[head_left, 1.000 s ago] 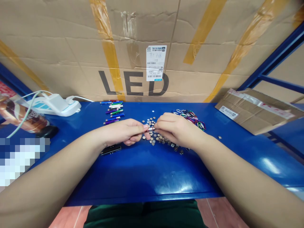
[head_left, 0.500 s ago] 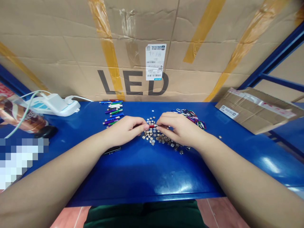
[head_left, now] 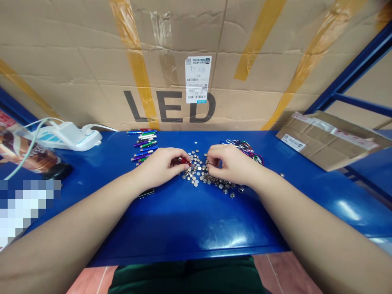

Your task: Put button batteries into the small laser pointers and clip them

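While the left hand (head_left: 161, 165) pinches a small red metal cylinder (head_left: 183, 161) between its fingertips (head_left: 177, 161), that piece sits just over the edge of a heap of button cells (head_left: 196, 173) on a blue metal workbench (head_left: 183, 228). The right hand (head_left: 229, 163) curls its fingers (head_left: 212, 157) together at the heap; any grip cannot be confirmed. Slim coloured metal tubes (head_left: 143, 143) lie beyond the left hand, coloured carabiners (head_left: 241, 150) beyond the right, and a white power strip (head_left: 69, 138) further left.
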`<state>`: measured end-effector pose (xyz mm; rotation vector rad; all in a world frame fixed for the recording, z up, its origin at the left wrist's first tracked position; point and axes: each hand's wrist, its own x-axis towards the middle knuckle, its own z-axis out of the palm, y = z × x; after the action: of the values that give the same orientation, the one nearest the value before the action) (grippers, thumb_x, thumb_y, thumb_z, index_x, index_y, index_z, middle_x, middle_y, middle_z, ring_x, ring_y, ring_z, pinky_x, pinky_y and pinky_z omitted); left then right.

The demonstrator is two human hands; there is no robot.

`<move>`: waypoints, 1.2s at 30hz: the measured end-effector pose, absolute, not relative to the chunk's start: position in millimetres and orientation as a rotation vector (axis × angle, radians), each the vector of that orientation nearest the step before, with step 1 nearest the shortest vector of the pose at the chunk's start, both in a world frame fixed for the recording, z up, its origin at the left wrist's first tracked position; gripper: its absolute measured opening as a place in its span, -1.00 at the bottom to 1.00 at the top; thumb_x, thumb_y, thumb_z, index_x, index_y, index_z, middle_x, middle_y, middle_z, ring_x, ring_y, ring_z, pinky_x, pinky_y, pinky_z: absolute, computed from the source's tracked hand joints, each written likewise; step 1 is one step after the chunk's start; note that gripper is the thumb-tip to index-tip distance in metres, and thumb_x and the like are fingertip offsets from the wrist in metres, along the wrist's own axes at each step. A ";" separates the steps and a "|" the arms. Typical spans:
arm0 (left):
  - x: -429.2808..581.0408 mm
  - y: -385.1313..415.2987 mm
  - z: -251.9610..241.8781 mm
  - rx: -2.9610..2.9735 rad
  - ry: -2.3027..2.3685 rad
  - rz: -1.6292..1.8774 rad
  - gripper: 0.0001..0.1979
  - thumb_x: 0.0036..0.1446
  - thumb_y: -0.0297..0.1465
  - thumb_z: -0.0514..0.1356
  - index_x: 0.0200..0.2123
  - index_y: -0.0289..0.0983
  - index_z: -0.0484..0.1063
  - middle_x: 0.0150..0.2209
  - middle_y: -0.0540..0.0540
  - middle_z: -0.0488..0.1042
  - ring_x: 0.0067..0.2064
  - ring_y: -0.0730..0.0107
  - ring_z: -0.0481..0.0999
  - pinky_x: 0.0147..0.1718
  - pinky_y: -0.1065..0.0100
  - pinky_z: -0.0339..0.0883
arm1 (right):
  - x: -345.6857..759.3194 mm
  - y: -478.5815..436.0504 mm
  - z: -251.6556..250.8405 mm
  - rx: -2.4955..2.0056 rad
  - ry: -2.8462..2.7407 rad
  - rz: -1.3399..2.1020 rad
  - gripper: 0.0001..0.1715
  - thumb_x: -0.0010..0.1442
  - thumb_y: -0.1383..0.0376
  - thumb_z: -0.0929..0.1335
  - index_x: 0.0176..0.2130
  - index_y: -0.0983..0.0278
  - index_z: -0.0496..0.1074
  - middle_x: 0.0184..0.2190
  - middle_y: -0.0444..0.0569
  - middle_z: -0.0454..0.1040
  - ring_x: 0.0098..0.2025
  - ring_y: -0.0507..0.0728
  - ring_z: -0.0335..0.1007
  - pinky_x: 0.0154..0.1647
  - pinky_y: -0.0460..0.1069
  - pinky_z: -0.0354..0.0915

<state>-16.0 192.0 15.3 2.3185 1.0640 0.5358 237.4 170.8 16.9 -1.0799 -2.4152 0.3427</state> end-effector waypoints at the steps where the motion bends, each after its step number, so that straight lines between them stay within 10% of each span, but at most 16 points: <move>1: -15.8 191.7 15.6 2.318 1.061 0.534 -0.77 0.27 -0.24 0.24 -0.10 -0.21 0.60 -0.15 -0.10 0.66 -0.20 0.23 0.61 -0.19 0.26 0.44 | 237.7 171.0 16.8 -1.092 -2.420 0.340 -0.74 0.07 0.48 0.35 -0.52 0.24 0.23 -0.51 -0.16 0.31 -0.43 0.05 0.21 -0.35 -0.03 0.11; 13: -28.5 194.8 19.5 2.324 1.284 0.655 -0.83 0.10 -0.27 0.28 -0.31 -0.22 0.39 -0.24 -0.09 0.63 -0.36 0.29 0.52 -0.36 0.28 0.35 | 246.6 171.2 19.3 -1.259 -2.316 0.510 -0.82 0.05 0.45 0.37 -0.30 0.22 0.36 -0.46 -0.18 0.46 -0.45 0.03 0.32 -0.42 -0.05 0.20; 20: -51.7 203.9 33.3 2.420 1.263 0.640 -0.64 0.20 -0.27 0.18 0.06 -0.19 0.39 -0.09 -0.13 0.62 -0.12 0.17 0.61 -0.17 0.22 0.43 | 270.5 176.1 25.6 -1.404 -2.312 0.572 -0.84 0.13 0.42 0.39 -0.27 0.24 0.57 -0.40 -0.09 0.61 -0.38 0.08 0.53 -0.31 -0.01 0.42; 36: -108.5 219.4 63.2 2.374 1.600 -0.092 -0.68 -0.07 -0.27 0.24 -0.20 -0.19 0.57 -0.35 -0.02 0.61 -0.38 0.28 0.53 -0.40 0.33 0.28 | 296.5 186.4 29.1 -1.821 -2.347 0.625 -0.84 0.04 0.37 0.39 -0.30 0.23 0.53 -0.40 -0.11 0.60 -0.40 0.09 0.49 -0.40 -0.05 0.34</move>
<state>-108.5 219.4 63.2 2.3742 1.6000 -0.0915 296.5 186.4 29.1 -1.8211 -2.3470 0.6255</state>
